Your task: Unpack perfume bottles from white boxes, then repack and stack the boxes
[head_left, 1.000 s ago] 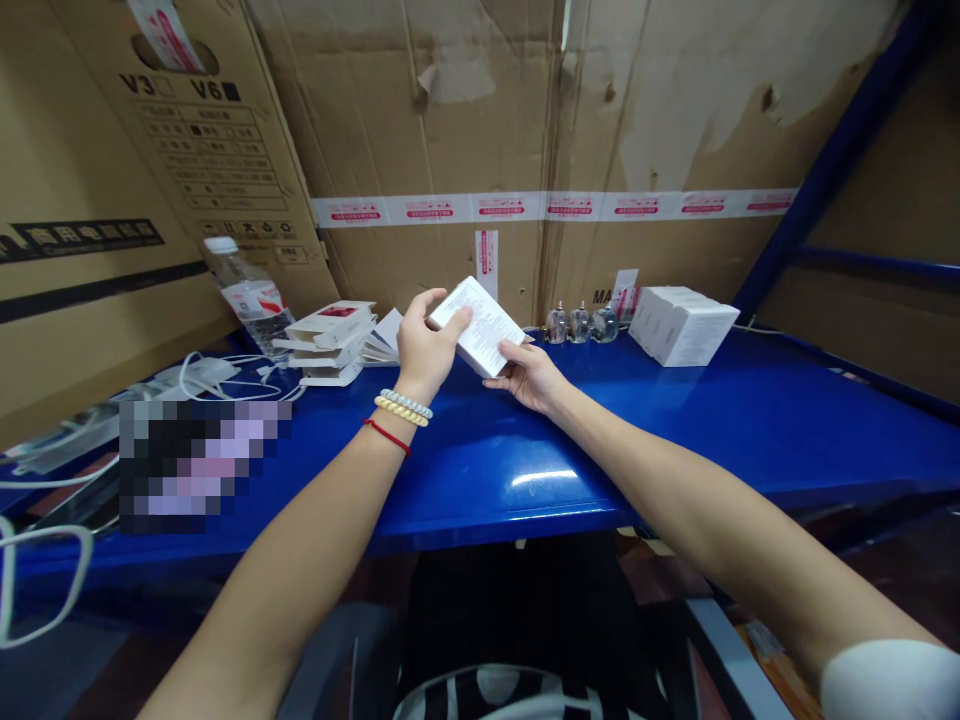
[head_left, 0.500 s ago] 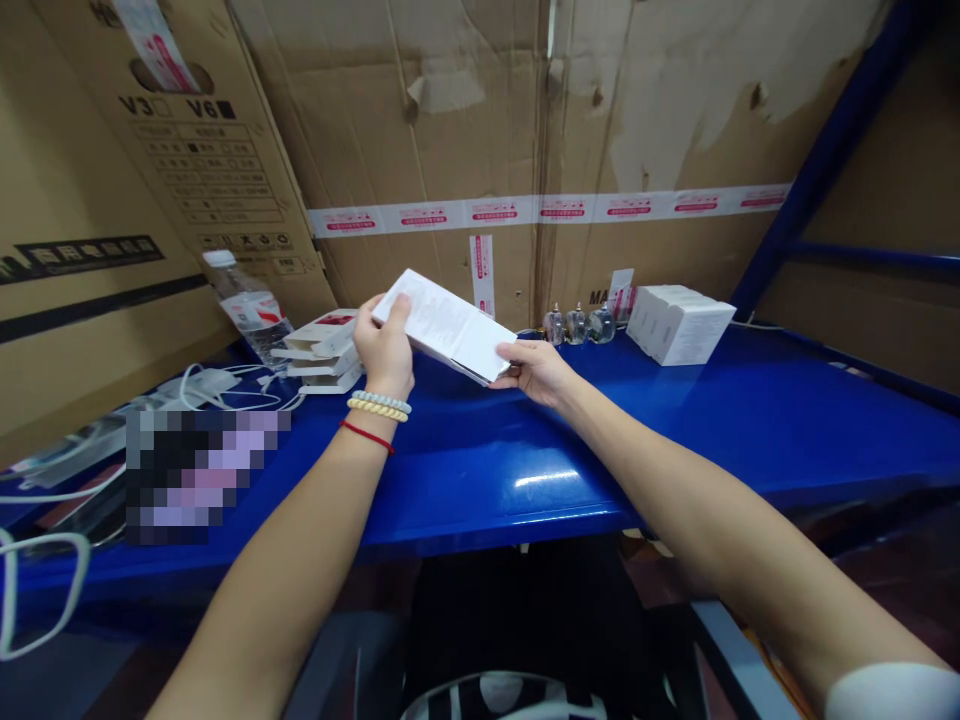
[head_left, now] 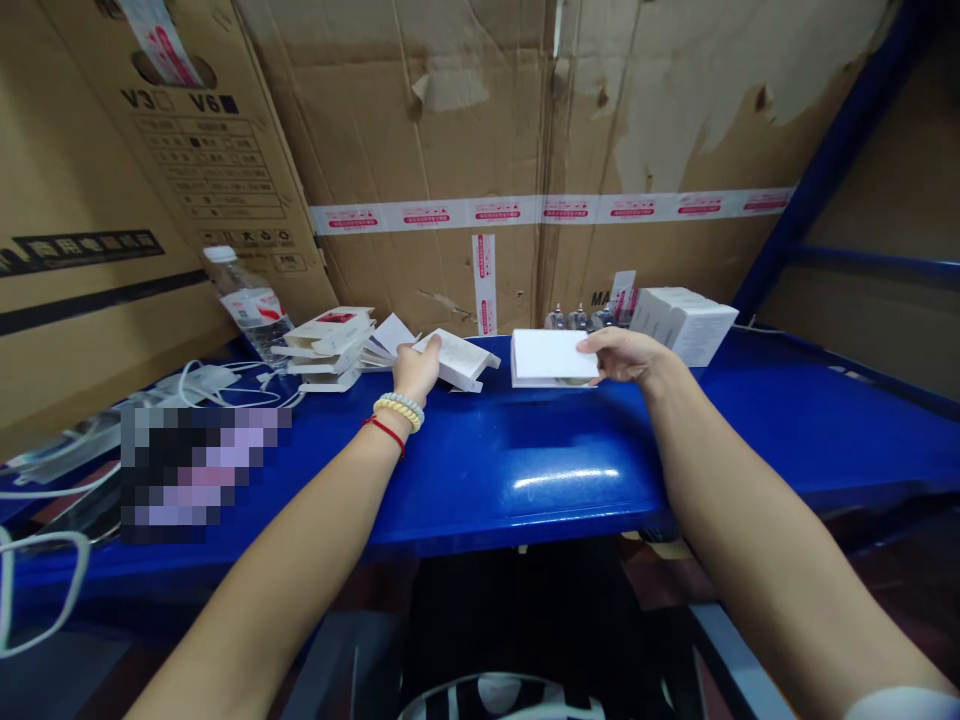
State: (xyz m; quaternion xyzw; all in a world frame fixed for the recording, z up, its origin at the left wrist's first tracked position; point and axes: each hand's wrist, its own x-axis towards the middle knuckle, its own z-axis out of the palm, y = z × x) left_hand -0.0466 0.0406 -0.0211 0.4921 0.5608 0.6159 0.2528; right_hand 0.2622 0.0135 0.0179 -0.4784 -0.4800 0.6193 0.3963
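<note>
My left hand (head_left: pixel 415 370) grips a white printed sleeve (head_left: pixel 459 358) low over the blue table (head_left: pixel 525 450), left of centre. My right hand (head_left: pixel 624 353) holds a plain white inner box (head_left: pixel 551 357) just above the table, a little to the right of the sleeve. The two parts are apart, with a small gap between them. My left wrist wears bead bracelets and a red string.
A pile of opened white boxes (head_left: pixel 330 340) and a water bottle (head_left: pixel 247 300) stand at the back left, with white cables (head_left: pixel 202 385) beside them. A stack of white boxes (head_left: pixel 682 325) and small glass items (head_left: pixel 577 320) sit at the back right. Cardboard cartons (head_left: pixel 480 150) wall the rear.
The box that both hands held in the air has come apart: my left hand lowered the sleeve to the left, my right hand carried the inner box to the right.
</note>
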